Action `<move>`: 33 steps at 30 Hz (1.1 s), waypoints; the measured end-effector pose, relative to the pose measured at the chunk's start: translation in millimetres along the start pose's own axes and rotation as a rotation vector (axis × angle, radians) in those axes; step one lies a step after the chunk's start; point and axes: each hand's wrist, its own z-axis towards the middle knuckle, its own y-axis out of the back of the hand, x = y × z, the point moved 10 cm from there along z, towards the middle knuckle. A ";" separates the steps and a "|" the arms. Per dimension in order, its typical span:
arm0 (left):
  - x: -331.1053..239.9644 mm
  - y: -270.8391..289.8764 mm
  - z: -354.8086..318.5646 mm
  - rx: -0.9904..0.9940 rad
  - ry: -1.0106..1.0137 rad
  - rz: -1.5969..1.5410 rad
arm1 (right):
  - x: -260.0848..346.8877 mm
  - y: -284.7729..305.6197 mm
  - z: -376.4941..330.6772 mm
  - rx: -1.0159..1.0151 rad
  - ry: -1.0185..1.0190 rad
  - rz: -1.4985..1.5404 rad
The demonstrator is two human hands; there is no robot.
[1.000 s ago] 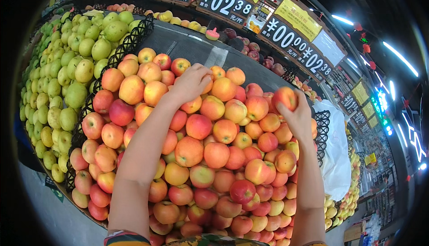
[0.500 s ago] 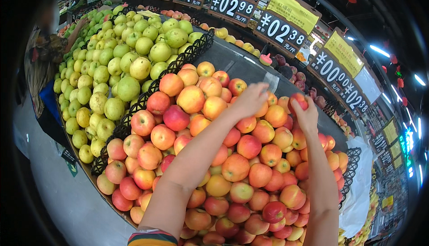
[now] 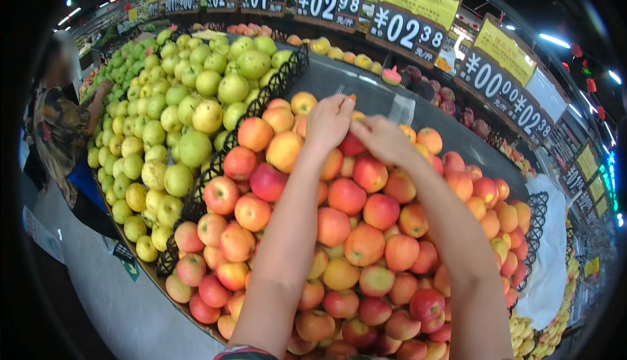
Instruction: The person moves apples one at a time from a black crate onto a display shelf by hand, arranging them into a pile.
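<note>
Head view. The person's bare left hand (image 3: 330, 123) is at upper centre of the frame, at the top edge of a heap of round, smooth red-and-yellow apples (image 3: 364, 245). Its grip is curled inward; a small orange patch shows at the fingertips, and whether anything is pinched cannot be told. The bare right hand (image 3: 388, 141) lies just beside it, to the right, fingers bent and pointing left. A round, deep-red apple (image 3: 353, 144) shows partly below the two hands; whether the right grip closes on it cannot be told. The heap fills the centre and lower centre of the frame.

Above the hands runs a dark grey, mesh-textured surface (image 3: 366, 90). A black plastic lattice divider (image 3: 295, 66) separates the apples from round yellow-green pears (image 3: 194, 149) at left. White plastic sheeting (image 3: 547, 249) hangs at right. Another person in a patterned shirt (image 3: 55, 118) stands at far left.
</note>
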 end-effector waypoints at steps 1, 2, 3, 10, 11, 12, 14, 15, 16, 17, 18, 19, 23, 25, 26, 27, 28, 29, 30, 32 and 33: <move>1.7 -0.3 -2.5 0.005 -0.025 -0.024 | 21.6 18.7 -13.8 0.008 0.116 0.109; -0.2 -11.0 -1.6 0.052 -0.086 -0.033 | 4.4 35.4 -21.3 -0.071 0.107 -0.021; 1.2 -17.4 -1.5 0.134 -0.096 0.065 | 2.8 59.4 -41.7 -0.188 0.178 0.007; -11.2 -25.3 -12.0 0.193 -0.211 0.304 | -95.1 139.0 -212.6 -0.254 -0.078 -0.056; -8.2 -25.9 -11.5 0.196 -0.200 0.320 | -113.4 139.9 -240.1 -0.266 -0.148 -0.052; -5.4 -27.2 -10.9 0.195 -0.190 0.339 | -128.3 139.7 -263.6 -0.279 -0.214 -0.046; -7.4 -32.9 -11.0 0.194 -0.209 0.368 | -144.6 141.4 -307.4 -0.331 -0.334 -0.018; -8.8 -38.6 -11.3 0.196 -0.220 0.380 | -153.3 143.3 -324.9 -0.358 -0.398 -0.004; -9.1 -36.7 -10.8 0.199 -0.228 0.392 | -153.0 148.4 -331.6 -0.425 -0.346 -0.014; -9.3 -32.0 -10.5 0.201 -0.237 0.410 | -152.3 153.2 -336.2 -0.493 -0.292 -0.021; -10.5 -28.0 -9.0 0.201 -0.243 0.428 | -149.9 159.4 -339.2 -0.560 -0.236 -0.029; -6.6 -25.0 -9.0 0.217 -0.207 0.482 | -171.8 144.0 -336.3 -0.469 -0.419 0.133; -43.2 -68.5 -35.2 -0.088 -0.626 0.617 | -188.4 144.9 -337.9 -0.411 -0.525 0.027; -94.3 -5.3 -65.6 -0.202 -0.694 0.564 | -183.4 121.5 -301.7 -0.391 -0.477 -0.005; -123.5 -0.6 -85.1 -0.189 -0.721 0.434 | -179.7 124.4 -297.6 -0.424 -0.470 -0.031; -153.6 -19.2 -107.0 -0.057 -0.647 0.282 | -184.3 131.3 -304.2 -0.457 -0.487 -0.077; -183.0 -35.0 -138.6 0.074 -0.564 0.144 | -185.6 135.7 -310.1 -0.484 -0.496 -0.113; -198.6 -54.1 -177.0 0.181 -0.489 -0.021 | -188.3 137.2 -316.2 -0.501 -0.519 -0.084; -211.4 -72.4 -215.8 0.235 -0.500 -0.070 | -186.4 138.4 -318.0 -0.514 -0.528 -0.046; -257.2 -99.2 -285.9 0.384 -0.584 0.104 | -187.7 138.6 -314.6 -0.504 -0.508 0.072; -257.6 -105.9 -307.6 0.493 -0.506 0.207 | -185.6 133.5 -307.5 -0.467 -0.466 0.167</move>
